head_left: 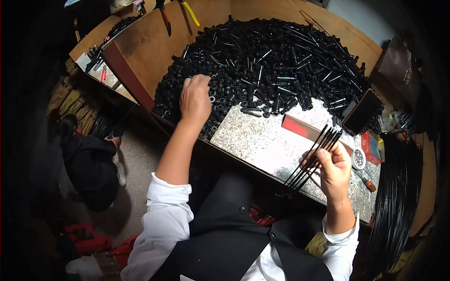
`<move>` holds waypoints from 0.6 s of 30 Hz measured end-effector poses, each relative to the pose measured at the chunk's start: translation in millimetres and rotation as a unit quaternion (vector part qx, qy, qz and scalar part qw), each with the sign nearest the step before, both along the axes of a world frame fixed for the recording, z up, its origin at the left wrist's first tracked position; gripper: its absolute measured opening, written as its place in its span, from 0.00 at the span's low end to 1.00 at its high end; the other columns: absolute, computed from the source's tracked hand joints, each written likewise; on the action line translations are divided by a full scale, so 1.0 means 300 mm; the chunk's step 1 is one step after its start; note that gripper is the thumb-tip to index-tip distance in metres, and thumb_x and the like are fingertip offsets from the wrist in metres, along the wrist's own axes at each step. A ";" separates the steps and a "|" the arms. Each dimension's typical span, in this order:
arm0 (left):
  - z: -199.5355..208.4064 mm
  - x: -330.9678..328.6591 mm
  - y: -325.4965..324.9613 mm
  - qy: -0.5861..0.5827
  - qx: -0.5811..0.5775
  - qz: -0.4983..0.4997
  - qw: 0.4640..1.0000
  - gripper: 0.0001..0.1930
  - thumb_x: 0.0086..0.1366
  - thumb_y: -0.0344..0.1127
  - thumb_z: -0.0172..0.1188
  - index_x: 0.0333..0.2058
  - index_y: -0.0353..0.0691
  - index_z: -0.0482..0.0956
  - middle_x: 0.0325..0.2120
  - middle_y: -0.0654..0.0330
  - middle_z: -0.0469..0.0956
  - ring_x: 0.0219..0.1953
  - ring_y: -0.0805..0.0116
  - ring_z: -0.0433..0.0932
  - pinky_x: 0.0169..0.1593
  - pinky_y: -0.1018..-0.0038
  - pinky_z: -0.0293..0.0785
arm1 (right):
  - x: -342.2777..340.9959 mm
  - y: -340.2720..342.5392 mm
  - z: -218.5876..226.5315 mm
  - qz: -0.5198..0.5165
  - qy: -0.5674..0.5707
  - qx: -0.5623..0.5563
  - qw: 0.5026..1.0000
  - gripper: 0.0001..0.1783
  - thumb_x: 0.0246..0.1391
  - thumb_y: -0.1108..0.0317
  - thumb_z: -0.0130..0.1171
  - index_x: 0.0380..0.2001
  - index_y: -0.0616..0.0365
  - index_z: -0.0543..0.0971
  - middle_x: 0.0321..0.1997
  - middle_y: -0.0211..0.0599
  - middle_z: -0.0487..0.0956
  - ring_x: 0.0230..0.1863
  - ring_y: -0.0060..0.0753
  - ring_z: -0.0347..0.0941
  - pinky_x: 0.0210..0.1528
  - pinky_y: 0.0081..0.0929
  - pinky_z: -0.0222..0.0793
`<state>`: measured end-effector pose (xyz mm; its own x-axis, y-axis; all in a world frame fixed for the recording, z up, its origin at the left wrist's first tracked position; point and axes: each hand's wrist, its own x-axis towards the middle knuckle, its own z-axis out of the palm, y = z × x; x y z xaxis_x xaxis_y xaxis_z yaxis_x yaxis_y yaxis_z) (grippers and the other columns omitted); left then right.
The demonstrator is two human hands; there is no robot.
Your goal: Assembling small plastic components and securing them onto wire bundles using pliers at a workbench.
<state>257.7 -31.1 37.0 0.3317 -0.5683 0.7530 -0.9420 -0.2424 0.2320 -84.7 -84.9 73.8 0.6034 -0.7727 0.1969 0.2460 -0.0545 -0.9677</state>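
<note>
Far left, off our counter: another person in dark clothes crouches on the floor, and red-handled pliers lie on a neighbouring bench. Not ours.

Our left hand is out over the near-left edge of the heap of small black plastic parts, fingers curled down into it. We see them from the back only, so we can't tell if they've pinched a part or are just touching the top layer.

Centre: bare speckled stone counter, with a red flat strip lying across it. More pliers, one red-handled, one yellow-handled, sit on the wooden board behind the heap.

Our right hand is clenched on a bundle of thin black rods, held up over the counter's near edge, tips fanned up and right, tails pointing down toward our lap.

Right of that: a small round tin, a red box, a dark phone, and a coil of black wire hanging off the counter end.

Risks, as we judge them:
- The rods are gripped at one point and already splaying; a slack grip lets one slide out the bottom and off the counter.
- The heap is piled steep at its near-left edge; raking it could roll parts off onto the floor.
- The fanned rod tips are near the tin and the box; a swing right could knock them.
</note>
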 end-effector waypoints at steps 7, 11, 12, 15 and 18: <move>-0.081 0.074 0.011 -0.072 0.084 -0.026 0.994 0.10 0.51 0.22 0.59 0.35 0.35 0.77 0.34 0.55 0.77 0.41 0.54 0.72 0.44 0.64 0.70 | -0.008 -0.012 -0.004 -0.001 0.000 -0.008 1.000 0.07 0.58 0.70 0.53 0.34 0.63 0.70 0.28 0.44 0.78 0.28 0.36 0.78 0.31 0.30 0.77; -0.058 0.007 0.010 -0.010 -0.015 -0.086 0.996 0.08 0.53 0.23 0.60 0.34 0.34 0.76 0.33 0.55 0.77 0.35 0.56 0.74 0.40 0.67 0.71 | -0.021 0.006 0.017 0.017 -0.002 0.019 1.000 0.05 0.58 0.72 0.53 0.33 0.62 0.69 0.29 0.44 0.79 0.29 0.29 0.77 0.34 0.23 0.74; -0.034 -0.046 0.008 0.050 -0.033 -0.111 0.992 0.07 0.54 0.23 0.60 0.34 0.34 0.76 0.33 0.55 0.77 0.34 0.58 0.75 0.38 0.68 0.72 | -0.021 0.009 0.017 0.025 -0.013 0.032 0.999 0.05 0.58 0.72 0.53 0.33 0.62 0.69 0.30 0.44 0.79 0.30 0.30 0.77 0.35 0.24 0.75; 0.056 -0.236 0.010 0.441 -0.153 -0.317 0.825 0.12 0.60 0.21 0.56 0.43 0.31 0.76 0.35 0.59 0.76 0.27 0.77 0.75 0.30 0.83 0.72 | -0.025 0.027 0.034 0.052 -0.013 0.048 0.997 0.05 0.58 0.73 0.53 0.33 0.63 0.69 0.30 0.45 0.79 0.31 0.31 0.77 0.35 0.25 0.75; 0.128 -0.351 0.044 0.445 -0.111 -0.436 0.774 0.12 0.61 0.19 0.54 0.43 0.29 0.76 0.38 0.57 0.74 0.33 0.73 0.78 0.38 0.79 0.78 | -0.011 0.055 0.046 0.075 0.002 0.024 0.997 0.07 0.58 0.70 0.52 0.35 0.62 0.70 0.29 0.43 0.79 0.30 0.33 0.78 0.34 0.25 0.73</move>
